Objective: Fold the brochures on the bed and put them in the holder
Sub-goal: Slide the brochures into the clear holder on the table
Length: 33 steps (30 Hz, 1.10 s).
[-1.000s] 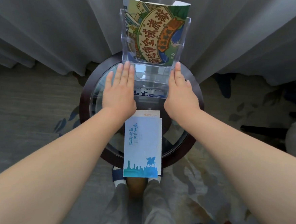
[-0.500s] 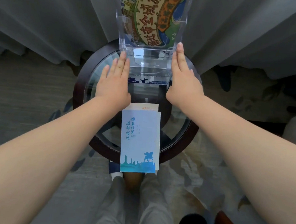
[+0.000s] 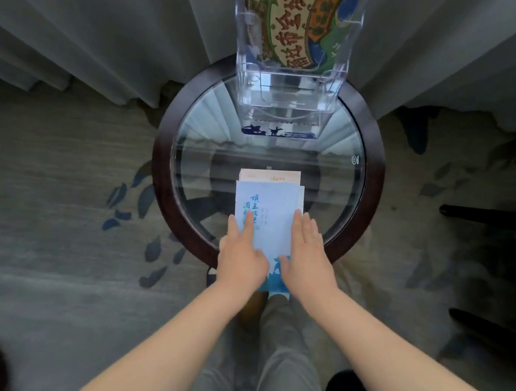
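Observation:
A clear plastic holder (image 3: 292, 84) stands at the far edge of a round glass table (image 3: 167, 158), with a colourful green and orange brochure (image 3: 302, 24) upright in its back slot. A pale blue folded brochure (image 3: 272, 208) lies at the table's near edge, on top of a cream one (image 3: 270, 175). My left hand (image 3: 241, 256) rests flat on the blue brochure's left side. My right hand (image 3: 307, 256) rests flat on its right side. The fingers of both hands are straight.
Grey curtains (image 3: 109, 32) hang right behind the table. Patterned grey carpet (image 3: 66, 212) lies all around. My legs in grey trousers (image 3: 273, 349) are below the table's near edge. Dark furniture (image 3: 489, 230) stands at the right.
Both hands have left the sides of the holder and pulled back toward me onto the blue brochure. The camera has tilted so the holder sits higher in view.

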Motion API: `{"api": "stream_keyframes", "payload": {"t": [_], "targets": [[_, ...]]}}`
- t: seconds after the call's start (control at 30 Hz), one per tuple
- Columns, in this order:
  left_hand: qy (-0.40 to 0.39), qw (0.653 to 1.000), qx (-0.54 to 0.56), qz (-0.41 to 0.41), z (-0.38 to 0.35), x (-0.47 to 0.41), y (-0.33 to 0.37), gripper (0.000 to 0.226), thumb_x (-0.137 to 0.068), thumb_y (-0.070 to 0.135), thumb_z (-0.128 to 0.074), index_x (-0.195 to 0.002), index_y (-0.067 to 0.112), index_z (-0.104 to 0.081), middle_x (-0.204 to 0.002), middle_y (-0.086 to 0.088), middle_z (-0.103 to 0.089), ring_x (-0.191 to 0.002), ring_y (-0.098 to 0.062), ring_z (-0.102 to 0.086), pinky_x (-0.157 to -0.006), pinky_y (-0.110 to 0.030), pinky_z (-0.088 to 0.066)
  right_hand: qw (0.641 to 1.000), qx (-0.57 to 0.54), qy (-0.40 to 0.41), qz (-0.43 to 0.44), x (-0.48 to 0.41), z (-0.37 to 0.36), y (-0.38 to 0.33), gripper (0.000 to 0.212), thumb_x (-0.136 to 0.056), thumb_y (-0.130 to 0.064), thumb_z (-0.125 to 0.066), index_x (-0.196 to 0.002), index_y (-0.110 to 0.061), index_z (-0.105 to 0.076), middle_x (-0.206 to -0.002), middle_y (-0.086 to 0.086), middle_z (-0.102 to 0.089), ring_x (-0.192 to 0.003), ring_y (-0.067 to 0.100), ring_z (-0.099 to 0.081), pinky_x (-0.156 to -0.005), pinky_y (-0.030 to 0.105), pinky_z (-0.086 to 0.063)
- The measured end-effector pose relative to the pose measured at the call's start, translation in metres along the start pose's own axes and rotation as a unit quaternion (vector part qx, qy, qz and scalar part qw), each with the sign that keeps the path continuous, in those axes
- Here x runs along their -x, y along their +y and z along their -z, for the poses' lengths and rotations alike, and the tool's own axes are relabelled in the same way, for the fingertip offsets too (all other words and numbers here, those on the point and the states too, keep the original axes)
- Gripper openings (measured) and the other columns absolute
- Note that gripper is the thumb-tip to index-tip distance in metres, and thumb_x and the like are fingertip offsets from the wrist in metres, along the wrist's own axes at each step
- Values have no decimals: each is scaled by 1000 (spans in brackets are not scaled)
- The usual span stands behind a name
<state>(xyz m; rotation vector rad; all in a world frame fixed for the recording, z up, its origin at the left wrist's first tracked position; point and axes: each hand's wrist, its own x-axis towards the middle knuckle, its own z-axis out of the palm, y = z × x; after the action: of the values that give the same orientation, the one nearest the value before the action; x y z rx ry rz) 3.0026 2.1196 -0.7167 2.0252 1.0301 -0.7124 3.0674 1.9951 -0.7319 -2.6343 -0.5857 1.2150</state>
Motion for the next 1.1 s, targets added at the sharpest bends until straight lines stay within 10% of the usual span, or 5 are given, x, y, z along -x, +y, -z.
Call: {"api": "stream_keyframes", "payload": {"t": [0.13, 0.43, 0.6, 0.8, 1.1], "targets": [[57, 993, 104, 3, -17, 6, -4, 73, -95, 7, -55, -161, 22, -29, -168, -5, -19, -148, -30, -30, -122, -42, -31, 997, -64, 0, -31, 13, -16, -5, 99, -96, -9, -61, -165, -24, 9, -172, 6, 14, -151, 27, -32, -100, 29, -46], [124, 967, 220, 23, -6, -1, 2, 95, -87, 10, -74, -163, 30, -20, -132, 7, -40, -106, 4, -45, -96, -2, -34, 977, -186, 76, -68, 1, 6, -16, 103, -83, -2, -64, -165, -23, -6, -124, 6, -50, -121, 31, -52, -83, 31, -41], [95, 967, 227, 66, 0, -9, 7, 63, -91, 16, -71, -145, 30, -43, -122, 0, -59, -107, -20, -64, -88, -43, -60, 977, -191, 49, -87, -6, 19, -18, 93, -82, -5, -64, -162, -18, -18, -131, 15, -48, -122, 36, -50, -99, 40, -47], [104, 968, 226, 40, 6, -9, 12, 23, -95, 14, -65, -102, 34, -56, -113, 4, -65, -103, -21, -67, -84, -46, -61, 973, -204, 72, -84, -10, 16, -5, 82, -89, -5, -61, -162, -23, -29, -139, 12, -45, -122, 27, -50, -90, 22, -37], [187, 962, 197, -17, 16, -12, 34, 41, -101, 10, -54, -141, 15, -47, -134, -5, -54, -114, -17, -55, -90, -26, -41, 951, -272, 125, -75, -11, 20, -8, 96, -91, -10, -60, -164, -38, -5, -120, 1, -36, -91, 15, -43, -77, 21, -36]]}}
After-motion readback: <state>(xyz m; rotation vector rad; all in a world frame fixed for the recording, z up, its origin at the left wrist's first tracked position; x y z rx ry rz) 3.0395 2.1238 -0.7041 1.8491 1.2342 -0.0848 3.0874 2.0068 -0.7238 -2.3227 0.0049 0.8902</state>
